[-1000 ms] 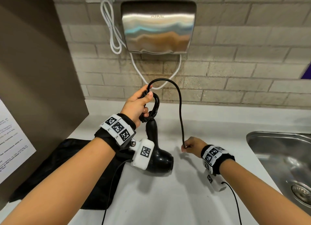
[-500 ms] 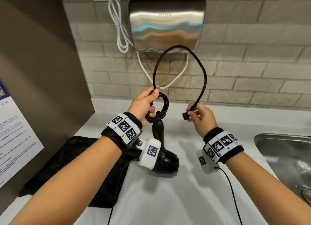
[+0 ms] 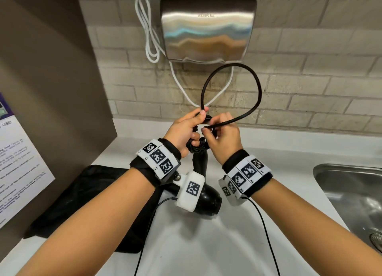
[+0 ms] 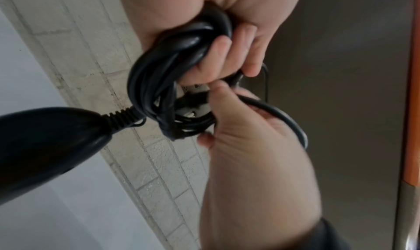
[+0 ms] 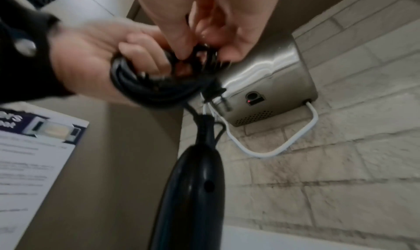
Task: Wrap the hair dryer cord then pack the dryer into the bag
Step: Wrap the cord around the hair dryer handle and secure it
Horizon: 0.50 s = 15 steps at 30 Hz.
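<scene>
A black hair dryer [image 3: 206, 199] hangs below my hands over the white counter, handle up. Its black cord [image 3: 256, 85] is coiled in a bundle [image 4: 172, 70] that my left hand [image 3: 184, 129] grips above the handle [image 5: 195, 191]. One free loop of cord arcs up in front of the wall. My right hand [image 3: 223, 133] pinches the cord's plug end [image 5: 213, 94] right against the bundle, touching the left hand. A black bag [image 3: 82, 197] lies flat on the counter at the left, under my left forearm.
A steel hand dryer [image 3: 206, 28] with white cable [image 3: 148, 36] hangs on the brick wall just behind the loop. A steel sink [image 3: 351, 193] is at the right. A brown panel with a paper notice [image 3: 18, 168] stands at the left.
My right hand has lifted the cord's end from near the counter and brought it left to the bundle in my left hand, forming a loop. The left hand has kept its grip.
</scene>
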Motion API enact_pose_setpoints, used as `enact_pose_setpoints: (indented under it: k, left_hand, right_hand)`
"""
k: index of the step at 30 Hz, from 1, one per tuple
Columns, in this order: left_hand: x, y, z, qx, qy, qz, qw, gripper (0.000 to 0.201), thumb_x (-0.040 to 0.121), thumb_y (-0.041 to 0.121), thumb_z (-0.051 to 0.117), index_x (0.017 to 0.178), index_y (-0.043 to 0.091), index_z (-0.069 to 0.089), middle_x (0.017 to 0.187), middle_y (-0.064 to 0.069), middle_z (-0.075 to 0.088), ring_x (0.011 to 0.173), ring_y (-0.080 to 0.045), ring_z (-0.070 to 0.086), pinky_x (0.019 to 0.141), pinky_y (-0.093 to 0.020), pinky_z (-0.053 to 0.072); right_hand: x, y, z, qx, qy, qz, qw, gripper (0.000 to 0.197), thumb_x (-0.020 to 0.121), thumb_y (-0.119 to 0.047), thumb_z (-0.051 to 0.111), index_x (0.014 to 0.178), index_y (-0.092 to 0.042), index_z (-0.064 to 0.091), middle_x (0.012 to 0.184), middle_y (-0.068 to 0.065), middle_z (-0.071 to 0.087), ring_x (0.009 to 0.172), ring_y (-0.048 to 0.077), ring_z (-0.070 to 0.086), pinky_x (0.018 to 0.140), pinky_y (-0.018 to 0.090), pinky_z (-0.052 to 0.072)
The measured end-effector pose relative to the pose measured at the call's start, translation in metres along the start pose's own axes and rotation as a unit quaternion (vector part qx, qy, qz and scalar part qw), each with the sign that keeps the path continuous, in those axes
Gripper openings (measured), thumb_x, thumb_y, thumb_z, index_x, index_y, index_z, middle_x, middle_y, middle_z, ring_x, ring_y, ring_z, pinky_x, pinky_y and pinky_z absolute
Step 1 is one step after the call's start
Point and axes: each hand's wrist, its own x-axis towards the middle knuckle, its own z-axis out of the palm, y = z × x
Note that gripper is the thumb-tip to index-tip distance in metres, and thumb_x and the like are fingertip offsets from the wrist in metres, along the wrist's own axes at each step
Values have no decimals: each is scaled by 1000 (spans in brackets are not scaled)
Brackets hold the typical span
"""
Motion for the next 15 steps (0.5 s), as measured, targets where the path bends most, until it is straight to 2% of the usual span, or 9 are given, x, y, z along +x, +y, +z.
enact_pose_setpoints:
  k: [2, 3, 4, 6, 8, 10, 12, 13, 15]
  left_hand:
    - [-3, -2, 2, 0, -19, -8, 1000, 16, 96, 23, 46, 97, 28, 62, 84, 7, 54, 33, 0, 25, 32, -12, 22]
    - [-4, -4, 4, 4, -30, -11, 999, 16, 96, 23, 46, 99, 26, 62, 85, 6, 54, 33, 0, 25, 32, -12, 22]
    - [-5, -5, 5, 11, -38, -9, 999, 17, 95, 24, 47, 103, 25, 62, 88, 5, 54, 33, 0, 26, 32, -12, 23]
    - [-5, -7, 7, 22, -42, -3, 999, 20, 95, 24, 46, 110, 24, 61, 87, 4, 53, 34, 0, 26, 33, -12, 23]
    - [-4, -7, 7, 13, -41, -2, 999, 20, 96, 23, 45, 111, 23, 59, 82, 4, 50, 34, 0, 27, 34, -12, 22]
    - [-3, -6, 6, -3, -36, -6, 999, 18, 97, 23, 44, 104, 24, 60, 81, 5, 48, 34, 0, 28, 35, -13, 23]
    - [-1, -4, 3, -7, -22, 2, 1000, 17, 97, 24, 44, 99, 27, 60, 82, 8, 50, 34, 0, 29, 35, -13, 23]
    - [0, -3, 1, -7, -15, 6, 1000, 16, 97, 25, 44, 98, 28, 60, 83, 9, 50, 34, -1, 29, 35, -13, 23]
    - [2, -1, -3, -18, -12, 3, 1000, 17, 97, 26, 44, 99, 28, 60, 83, 11, 50, 33, 0, 28, 34, -12, 23]
  right_hand:
    - [2, 5, 4, 3, 36, 40, 999, 31, 75, 0, 62, 93, -16, 42, 80, -1, 48, 68, 2, 49, 65, 9, 40]
    - [3, 7, 5, 25, 36, 62, 997, 32, 77, 3, 57, 96, -17, 41, 87, 5, 53, 74, 9, 53, 70, 16, 45]
    - [5, 6, 5, 48, 20, 78, 996, 33, 79, 8, 50, 100, -16, 43, 93, 7, 55, 80, 10, 56, 75, 17, 48]
    - [8, 8, 2, 84, -38, 94, 991, 35, 82, 14, 42, 106, -11, 48, 90, 3, 57, 74, -5, 56, 71, 7, 45]
    - [9, 7, -1, 96, -80, 92, 988, 30, 86, 8, 45, 108, -11, 50, 82, -3, 57, 64, -7, 55, 65, 9, 46]
    - [9, 15, -7, 22, -102, 60, 993, 22, 86, -10, 54, 108, -13, 53, 81, -5, 57, 69, 2, 55, 69, 19, 45]
    - [8, 28, -17, -100, -130, 26, 986, 21, 85, -27, 58, 100, -12, 57, 76, -5, 54, 65, 8, 49, 65, 21, 38]
    - [7, 34, -22, -132, -144, 23, 981, 20, 87, -28, 57, 94, -10, 58, 73, -2, 55, 62, 9, 49, 64, 22, 35]
    - [2, 46, -29, -146, -162, -2, 976, 20, 90, -22, 52, 96, -6, 62, 83, 6, 63, 75, 17, 55, 71, 22, 35]
